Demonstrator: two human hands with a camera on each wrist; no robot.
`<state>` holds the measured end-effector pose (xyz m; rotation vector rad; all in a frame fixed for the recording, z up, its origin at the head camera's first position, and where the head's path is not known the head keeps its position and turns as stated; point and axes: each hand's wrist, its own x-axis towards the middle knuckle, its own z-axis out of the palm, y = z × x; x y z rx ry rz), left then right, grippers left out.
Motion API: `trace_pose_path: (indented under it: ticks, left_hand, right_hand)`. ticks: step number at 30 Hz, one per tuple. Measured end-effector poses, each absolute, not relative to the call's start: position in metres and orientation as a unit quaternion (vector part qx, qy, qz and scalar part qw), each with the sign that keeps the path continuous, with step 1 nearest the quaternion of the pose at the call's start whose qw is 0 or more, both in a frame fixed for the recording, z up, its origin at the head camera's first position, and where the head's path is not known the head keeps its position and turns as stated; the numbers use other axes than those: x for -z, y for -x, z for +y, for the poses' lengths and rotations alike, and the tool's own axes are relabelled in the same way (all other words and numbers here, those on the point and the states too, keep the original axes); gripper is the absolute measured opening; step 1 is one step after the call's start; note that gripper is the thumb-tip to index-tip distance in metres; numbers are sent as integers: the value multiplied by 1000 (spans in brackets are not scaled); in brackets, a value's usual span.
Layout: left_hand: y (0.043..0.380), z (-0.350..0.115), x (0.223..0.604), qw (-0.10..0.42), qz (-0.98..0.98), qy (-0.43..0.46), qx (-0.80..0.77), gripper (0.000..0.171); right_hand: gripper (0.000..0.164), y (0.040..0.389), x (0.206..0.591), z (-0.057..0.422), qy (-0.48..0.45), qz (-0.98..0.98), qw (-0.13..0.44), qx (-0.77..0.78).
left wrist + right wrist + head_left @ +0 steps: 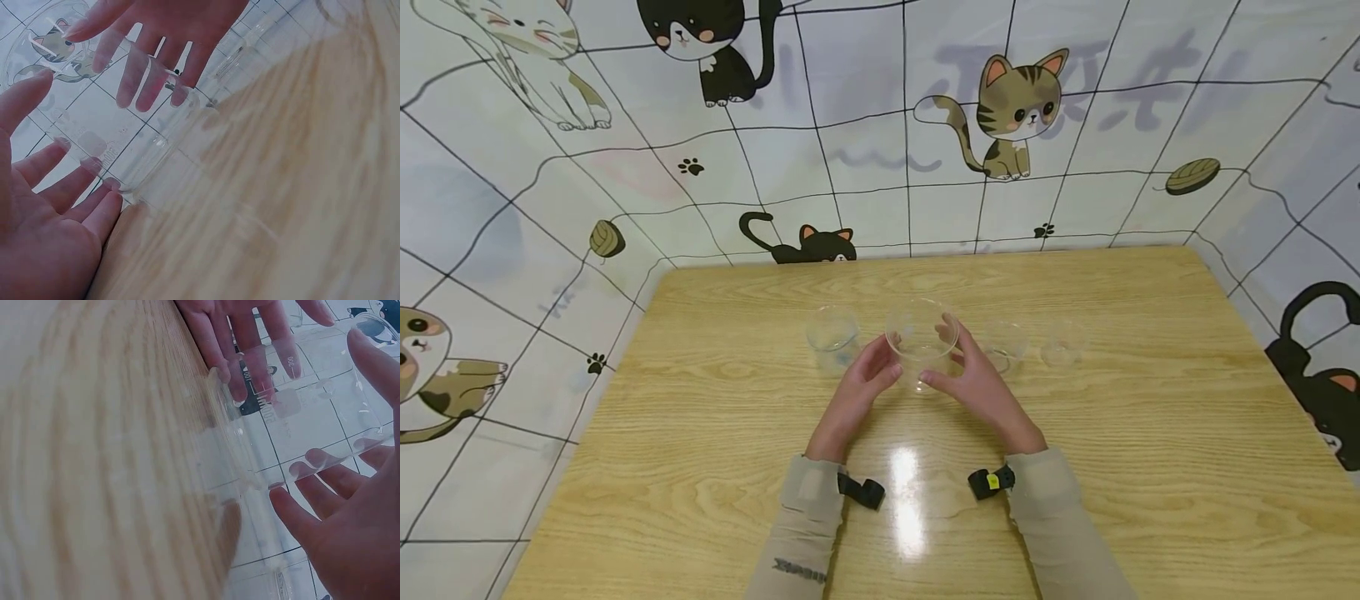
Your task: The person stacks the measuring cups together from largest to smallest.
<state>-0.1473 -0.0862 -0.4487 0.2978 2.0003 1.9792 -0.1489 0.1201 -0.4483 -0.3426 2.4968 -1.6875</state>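
Observation:
A large clear beaker [922, 350] with white volume marks stands upright near the middle of the wooden table, between both hands. To its left is my left hand [871, 371], fingers extended and spread, fingertips right at the glass. The right hand [973, 379] mirrors this on the other side, its thumb toward the near side and its fingers reaching along the far side. In the left wrist view the left fingertips meet the edge of the beaker [94, 134]. From the right wrist, the beaker's printed marks [265, 403] show in reverse, with left fingers visible through the glass.
Left of the hands stands another clear glass vessel [832, 337] with bluish marks. Two smaller clear vessels sit to the right, one nearer [1007, 340] and one farther [1063, 343]. A cat-patterned sheet [865, 183] rises behind the table [700, 467] and along its sides.

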Motion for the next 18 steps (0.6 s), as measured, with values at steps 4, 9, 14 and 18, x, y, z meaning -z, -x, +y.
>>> trace_pose_path:
  ticks: [4,9,14,18]
  left_hand:
    - [148,-86,451,155,688,-116,-700,61]
    - [150,-86,459,142,666,-127,-721,60]
    - [157,-86,476,131,656,-132,-731,61]
    - [159,-86,481,129,660,-134,-728,61]
  right_hand:
    - [91,145,437,119,110,823,74,553]
    - [91,139,423,118,106,812,89,567]
    - [89,143,435,121,100,814,96,565]
    - [88,149,450,124,106,818,88,558]
